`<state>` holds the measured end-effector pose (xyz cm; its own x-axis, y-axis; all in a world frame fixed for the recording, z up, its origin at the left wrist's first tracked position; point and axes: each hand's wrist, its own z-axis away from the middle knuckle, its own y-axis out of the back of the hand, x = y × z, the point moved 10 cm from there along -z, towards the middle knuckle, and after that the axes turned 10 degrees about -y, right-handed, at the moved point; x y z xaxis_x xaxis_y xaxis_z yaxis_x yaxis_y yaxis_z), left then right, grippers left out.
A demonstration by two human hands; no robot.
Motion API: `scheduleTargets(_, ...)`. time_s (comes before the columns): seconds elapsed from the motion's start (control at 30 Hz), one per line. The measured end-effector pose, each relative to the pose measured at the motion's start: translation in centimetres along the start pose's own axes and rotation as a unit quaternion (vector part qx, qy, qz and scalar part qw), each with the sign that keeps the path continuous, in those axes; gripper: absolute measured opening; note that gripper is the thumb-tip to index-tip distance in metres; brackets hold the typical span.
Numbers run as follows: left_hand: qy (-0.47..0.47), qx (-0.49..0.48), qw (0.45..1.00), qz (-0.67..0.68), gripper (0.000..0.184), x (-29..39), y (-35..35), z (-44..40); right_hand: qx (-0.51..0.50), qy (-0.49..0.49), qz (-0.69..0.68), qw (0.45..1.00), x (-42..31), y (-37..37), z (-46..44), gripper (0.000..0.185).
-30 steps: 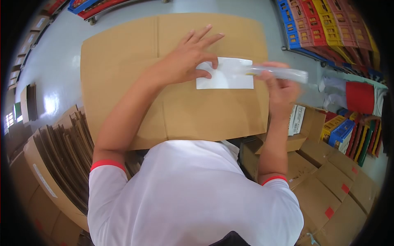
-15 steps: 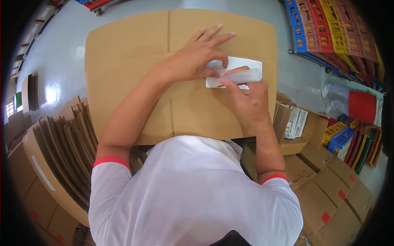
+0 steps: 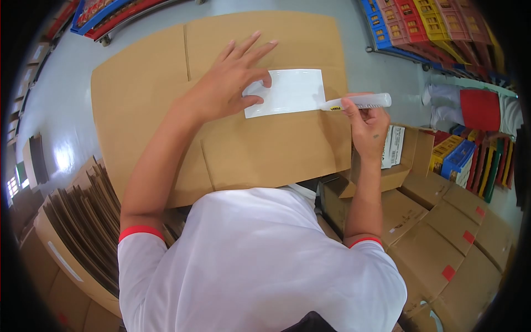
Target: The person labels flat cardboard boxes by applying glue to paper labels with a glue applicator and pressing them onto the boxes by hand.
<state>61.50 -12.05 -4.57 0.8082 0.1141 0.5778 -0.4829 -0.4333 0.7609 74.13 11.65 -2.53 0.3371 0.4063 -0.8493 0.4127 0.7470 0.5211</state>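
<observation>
A large flat sheet of brown cardboard (image 3: 265,152) lies in front of me with a white rectangular label (image 3: 293,91) on its upper right part. My left hand (image 3: 232,83) rests at the label's left end, its fingers spread and the thumb and index finger touching the label. In my right hand (image 3: 367,124) is a whitish translucent tube-like tool (image 3: 368,100) with a small yellow marking, pinched between thumb and fingers. The tool's narrow tip is at the label's right edge.
Stacked folded cardboard (image 3: 83,221) stands at the left. An open box (image 3: 415,155) with printed white packs (image 3: 394,146) and closed boxes (image 3: 426,243) are at the right. Colourful crates (image 3: 431,25) stand at the upper right, others (image 3: 99,16) at the upper left.
My right hand with the tool moved left over the label, then back to its right edge. My left hand keeps its place at the label's left end. The whole view has shifted slightly.
</observation>
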Motion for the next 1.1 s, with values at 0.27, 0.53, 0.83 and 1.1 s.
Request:
scheduleTargets(0.27,0.033,-0.057,0.982,-0.176,0.025,2.5,-0.6,-0.7,0.069,0.023,-0.196,0.978,-2.5,3.0,0.8,0.012)
scheduleTargets(0.53,0.059,-0.02,0.986,-0.158,0.056,6.0,-3.5,-3.3,0.001,0.103,-0.031,0.994,-5.8,-0.6,2.4,0.008)
scheduleTargets(0.83,0.168,0.373,0.9,0.149,0.037,1.1,7.8,1.5,-0.119,-0.064,-0.408,0.903,-4.2,-5.9,0.9,0.019)
scheduleTargets(1.1,0.098,0.59,0.703,0.384,0.033,1.8,10.2,4.0,-0.119,-0.097,-0.462,0.873,-6.5,-11.6,-0.2,0.026)
